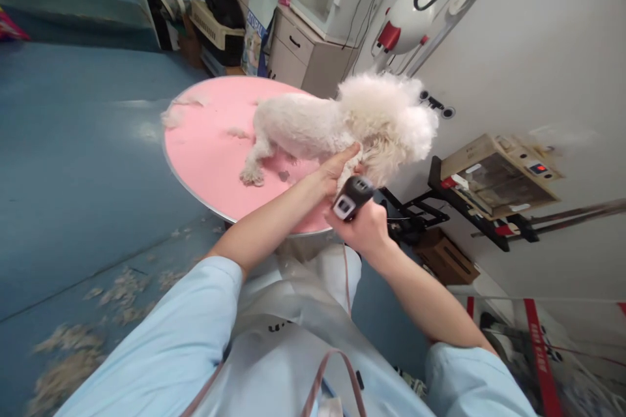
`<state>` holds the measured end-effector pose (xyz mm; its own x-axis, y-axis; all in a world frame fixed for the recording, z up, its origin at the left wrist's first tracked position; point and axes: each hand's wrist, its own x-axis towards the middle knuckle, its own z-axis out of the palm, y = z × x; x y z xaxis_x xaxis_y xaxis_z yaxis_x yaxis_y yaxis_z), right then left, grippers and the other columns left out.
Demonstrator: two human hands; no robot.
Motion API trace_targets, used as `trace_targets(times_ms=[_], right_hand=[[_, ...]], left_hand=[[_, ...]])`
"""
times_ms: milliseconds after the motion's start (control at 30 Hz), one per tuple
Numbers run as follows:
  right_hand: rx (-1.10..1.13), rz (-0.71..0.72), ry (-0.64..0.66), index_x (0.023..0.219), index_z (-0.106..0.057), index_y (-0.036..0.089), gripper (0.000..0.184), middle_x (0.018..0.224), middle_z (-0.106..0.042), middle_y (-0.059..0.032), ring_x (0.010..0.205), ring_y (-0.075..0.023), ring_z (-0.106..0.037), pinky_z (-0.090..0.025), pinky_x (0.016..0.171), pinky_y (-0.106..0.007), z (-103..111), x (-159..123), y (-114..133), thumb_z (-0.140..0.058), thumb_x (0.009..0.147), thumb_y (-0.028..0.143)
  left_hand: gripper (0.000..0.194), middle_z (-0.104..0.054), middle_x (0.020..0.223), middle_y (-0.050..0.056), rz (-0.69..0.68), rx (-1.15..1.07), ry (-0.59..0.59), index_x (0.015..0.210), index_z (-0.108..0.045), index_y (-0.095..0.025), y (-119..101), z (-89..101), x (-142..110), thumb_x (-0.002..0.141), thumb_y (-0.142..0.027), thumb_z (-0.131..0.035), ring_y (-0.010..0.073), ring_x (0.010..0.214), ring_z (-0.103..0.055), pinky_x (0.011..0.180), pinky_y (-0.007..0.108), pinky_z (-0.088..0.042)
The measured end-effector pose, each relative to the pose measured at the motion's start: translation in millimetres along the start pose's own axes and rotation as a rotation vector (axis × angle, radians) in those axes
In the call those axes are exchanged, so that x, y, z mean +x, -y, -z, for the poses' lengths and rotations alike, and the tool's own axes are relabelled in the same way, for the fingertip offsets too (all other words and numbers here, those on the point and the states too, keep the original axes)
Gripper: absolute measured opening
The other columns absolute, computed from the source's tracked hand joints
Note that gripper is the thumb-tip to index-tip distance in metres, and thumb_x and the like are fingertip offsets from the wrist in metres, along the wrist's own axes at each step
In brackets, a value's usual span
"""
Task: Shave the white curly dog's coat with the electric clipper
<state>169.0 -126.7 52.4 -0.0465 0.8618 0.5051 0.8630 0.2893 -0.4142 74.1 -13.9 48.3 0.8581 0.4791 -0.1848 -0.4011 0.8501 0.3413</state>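
Note:
A white dog (298, 122) stands on a round pink table (205, 143), its body coat short and its head fluffy. My left hand (337, 168) is closed around one of the dog's front legs (348, 171), below the chest. In my right hand (368, 227) is a black hair clipper (354, 197), gripped close to that same leg. The clipper's blade end is hard to make out, so I cannot tell whether it touches the fur. The dog's head is turned away to the right.
Tufts of cut fur (122, 293) lie on the blue floor, and more clippings (183, 107) rest on the table's left side. A white and red dryer (403, 23) hangs from an arm by the wall. At right, a wall-mounted box (503, 176) sticks out. Cabinets (298, 45) stand behind.

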Motion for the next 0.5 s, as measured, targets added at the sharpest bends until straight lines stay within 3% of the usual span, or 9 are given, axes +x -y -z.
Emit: trace_targets(times_ms=[100, 233, 300, 400, 500], right_hand=[[-0.045, 0.012, 0.010, 0.086, -0.064, 0.019, 0.039, 0.076, -0.071, -0.0063, 0.069, -0.0231, -0.071, -0.055, 0.062, -0.032, -11, -19, 6, -0.070, 0.072, 0.055], [0.257, -0.101, 0.009, 0.080, -0.061, 0.019, 0.026, 0.074, -0.072, -0.0050, 0.064, -0.0188, -0.071, -0.057, 0.063, -0.031, -15, -50, 5, -0.058, 0.086, 0.045], [0.391, -0.068, -0.115, 0.092, -0.056, 0.022, 0.021, 0.081, -0.074, -0.0049, 0.070, -0.0197, -0.073, -0.059, 0.066, -0.033, -9, -65, 2, -0.057, 0.087, 0.042], [0.396, 0.054, -0.409, 0.111, -0.045, 0.027, 0.035, 0.100, -0.074, -0.0070, 0.090, -0.0241, -0.074, -0.060, 0.074, -0.041, 1, -80, -4, -0.064, 0.085, 0.041], [0.142, 0.092, -0.399, 0.114, -0.051, 0.026, 0.041, 0.101, -0.075, -0.0106, 0.092, -0.0265, -0.074, -0.060, 0.079, -0.043, -3, -81, -8, -0.070, 0.082, 0.042]], left_hand=[[0.057, -0.039, 0.044, -0.003, -0.035, 0.043, -0.062, 0.057, -0.044, -0.016, 1, -5.7, -1, 0.094, -0.059, -0.043, 0.0062, 0.035, -0.035, 0.035, 0.017, -0.027], [0.055, -0.038, 0.045, -0.004, -0.052, 0.007, -0.050, 0.058, -0.044, -0.016, 2, -10.0, 1, 0.093, -0.058, -0.047, 0.0057, 0.035, -0.034, 0.036, 0.018, -0.026], [0.054, -0.038, 0.045, -0.004, -0.063, -0.008, -0.051, 0.058, -0.043, -0.016, 2, -10.7, 3, 0.095, -0.055, -0.044, 0.0057, 0.035, -0.034, 0.037, 0.018, -0.026], [0.053, -0.039, 0.046, -0.003, -0.081, -0.037, -0.065, 0.058, -0.043, -0.016, 3, -10.7, 6, 0.096, -0.054, -0.044, 0.0057, 0.034, -0.033, 0.036, 0.019, -0.024], [0.053, -0.040, 0.046, -0.004, -0.116, -0.072, -0.063, 0.059, -0.044, -0.016, 4, -10.6, 10, 0.094, -0.056, -0.047, 0.0059, 0.033, -0.034, 0.036, 0.019, -0.023]])
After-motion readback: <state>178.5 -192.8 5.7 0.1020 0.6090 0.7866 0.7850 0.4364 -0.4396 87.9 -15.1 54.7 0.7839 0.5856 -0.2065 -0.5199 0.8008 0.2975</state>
